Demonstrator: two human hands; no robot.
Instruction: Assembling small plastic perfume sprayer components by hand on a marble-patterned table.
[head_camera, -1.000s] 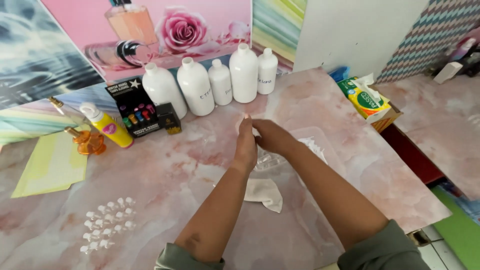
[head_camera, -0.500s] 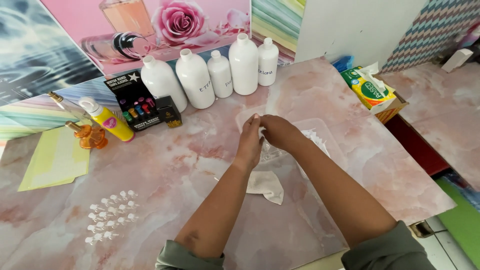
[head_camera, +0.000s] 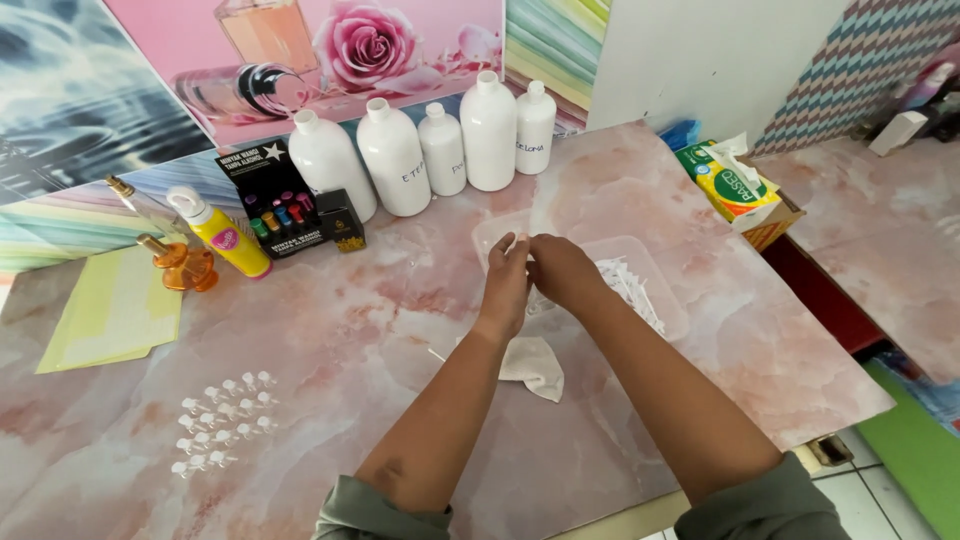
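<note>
Pinching: left hand (head_camera: 507, 283) and right hand (head_camera: 560, 272) meet fingertip to fingertip over a clear tray (head_camera: 668, 300), fingers drawn together on something small and pale between them; what it is cannot be told at this size.

Change noted: over the last second the hands have held the same joined pose in the same place above the tray, with only a slight shift in the picture as the head moved. Judged from that, the fine work between the fingertips is still going on and nothing has been set down.

Items on the pink marble table (head_camera: 350, 330):
- Tray, just under and right of the hands, holding a heap of small white pieces (head_camera: 628, 285).
- Tissue (head_camera: 532, 366), crumpled, lying on the table just near of the left wrist.
- Small white caps (head_camera: 225, 425), in rows, well apart to the left.
- Five white bottles (head_camera: 440, 140), upright in a row at the back.
- Black box (head_camera: 275, 200) with coloured vials, left of the bottles.
- Yellow bottle (head_camera: 222, 235) and amber bottle (head_camera: 180, 265), left of the box.
- Yellow sheet (head_camera: 115, 315), far left.
- Green-yellow tissue pack (head_camera: 735, 185), at the right edge.
</note>
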